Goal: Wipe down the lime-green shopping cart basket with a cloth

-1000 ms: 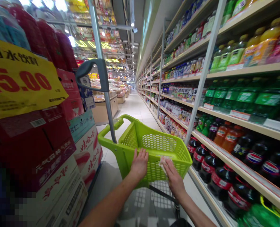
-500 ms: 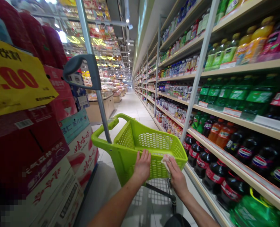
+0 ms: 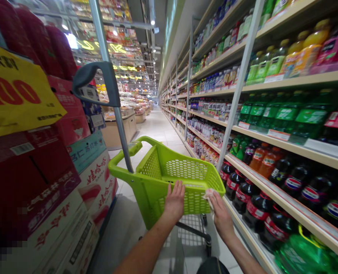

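Price sign (image 3: 22,93): yellow, left of the cart (image 3: 154,183), red ".00" legible, leading digits cut off.
Boxes (image 3: 93,175): stacked left of the cart, red "娃哈哈" on white.
Cart: green, in front of the person, between boxes and shelves.
Left hand (image 3: 175,201): back up, fingers extended, unclenched, laid on the cart's near rim; forearm slants up from below.
Right hand (image 3: 221,213): fingers slightly bent, holding a pale cloth (image 3: 210,194) against the cart's near right corner; thumb hidden.
Cola bottles (image 3: 311,194): right of the cart, round Pepsi logos.
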A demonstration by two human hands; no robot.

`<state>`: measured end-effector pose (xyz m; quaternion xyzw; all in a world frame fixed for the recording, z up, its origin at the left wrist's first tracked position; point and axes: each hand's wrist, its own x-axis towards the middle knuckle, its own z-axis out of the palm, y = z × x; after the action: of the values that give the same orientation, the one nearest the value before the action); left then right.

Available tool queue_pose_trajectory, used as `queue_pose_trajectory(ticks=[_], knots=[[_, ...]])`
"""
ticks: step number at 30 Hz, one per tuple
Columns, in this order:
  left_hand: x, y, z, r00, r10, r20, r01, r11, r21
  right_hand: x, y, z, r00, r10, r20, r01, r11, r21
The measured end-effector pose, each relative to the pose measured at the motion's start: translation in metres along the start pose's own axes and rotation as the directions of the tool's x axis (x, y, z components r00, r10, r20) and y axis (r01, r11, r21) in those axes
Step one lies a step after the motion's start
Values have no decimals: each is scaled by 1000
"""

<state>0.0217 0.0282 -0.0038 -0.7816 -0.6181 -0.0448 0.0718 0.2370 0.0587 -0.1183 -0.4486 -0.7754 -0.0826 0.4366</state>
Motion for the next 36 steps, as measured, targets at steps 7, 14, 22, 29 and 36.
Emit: queue_pose_trajectory(ticks=[7,14,22,29,36], knots=[[1,5,1,1000,13,15,-12,1000,-15,-31,20,8,994,32,100,-27,998,-53],[0,5,-11,998,4,66,0,997,-72,8,22,-25,998,-10,-55,8,999,-44],[-2,4,-12,997,28,73,-26,999,-31,-31,54,1,997,78,-16,-79,994,-82],[1,5,-7,999,22,44,-19,998,-61,-4,12,-26,998,44,51,-45,999,4],[1,4,-8,998,16,65,-16,1000,1,47,-8,2,1000,-9,-12,8,998,-60]])
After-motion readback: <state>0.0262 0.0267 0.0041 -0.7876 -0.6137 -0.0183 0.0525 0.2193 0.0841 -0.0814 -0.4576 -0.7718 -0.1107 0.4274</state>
